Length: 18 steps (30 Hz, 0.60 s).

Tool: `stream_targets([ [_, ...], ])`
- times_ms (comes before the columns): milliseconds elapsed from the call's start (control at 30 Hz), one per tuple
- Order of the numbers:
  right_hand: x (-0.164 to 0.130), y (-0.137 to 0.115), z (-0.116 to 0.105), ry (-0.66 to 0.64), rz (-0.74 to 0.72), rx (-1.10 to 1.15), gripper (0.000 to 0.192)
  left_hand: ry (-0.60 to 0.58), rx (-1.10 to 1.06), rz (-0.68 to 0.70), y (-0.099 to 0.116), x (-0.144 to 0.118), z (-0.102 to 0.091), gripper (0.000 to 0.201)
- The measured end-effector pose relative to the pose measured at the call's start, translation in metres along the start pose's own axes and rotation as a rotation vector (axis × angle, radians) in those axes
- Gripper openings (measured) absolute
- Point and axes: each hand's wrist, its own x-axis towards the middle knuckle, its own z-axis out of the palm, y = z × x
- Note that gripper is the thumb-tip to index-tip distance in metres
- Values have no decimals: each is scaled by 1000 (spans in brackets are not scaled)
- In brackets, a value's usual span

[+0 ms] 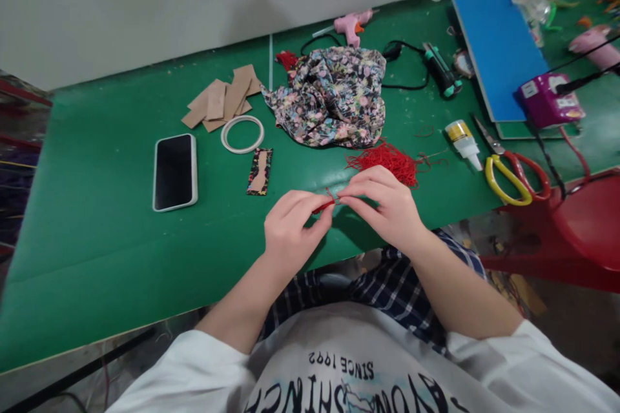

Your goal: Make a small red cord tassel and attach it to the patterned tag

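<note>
My left hand (295,222) pinches a small bundle of red thread (322,206) between thumb and fingers, just above the table's near edge. Fingertips of my right hand (382,203) are closed at the bundle's right end, where a thin strand shows; its exact form is too small to make out. Behind my right hand lies a loose heap of red threads (387,160). A crumpled floral cloth (334,100) spreads beyond it. Left of my hands is a small card strip with floral fabric edges (260,171).
On the green table (106,174) are a phone (175,171), a tape roll (223,135), cardboard pieces (225,100) and a pink glue gun (352,26). To the right are a cutter (442,71), glue bottle (464,142), scissors (520,174), blue board (498,51) and purple power adapter (549,100).
</note>
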Motion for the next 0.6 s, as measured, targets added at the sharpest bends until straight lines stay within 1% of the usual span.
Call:
stream_targets([
  [67,1,-2,-2,-19,45,47,9,-5,30,26,0,0,-2,10],
  [100,1,-3,-3,-41,102,91,9,-9,41,34,0,0,-2,11],
  [233,2,-3,-4,-176,446,401,15,-10,61,77,1,0,-3,12],
  [300,2,-2,-2,-199,588,579,19,-18,65,99,2,0,-2,13],
  [367,1,-3,1,-176,698,736,22,-34,72,105,2,0,-2,13],
  [433,0,-4,6,-131,774,866,22,-42,82,100,3,-1,-2,12],
  [500,-1,-7,10,-75,809,942,21,-37,91,93,5,-1,-1,10],
  [600,-2,-10,14,-9,816,959,21,-17,108,80,6,0,-1,8],
])
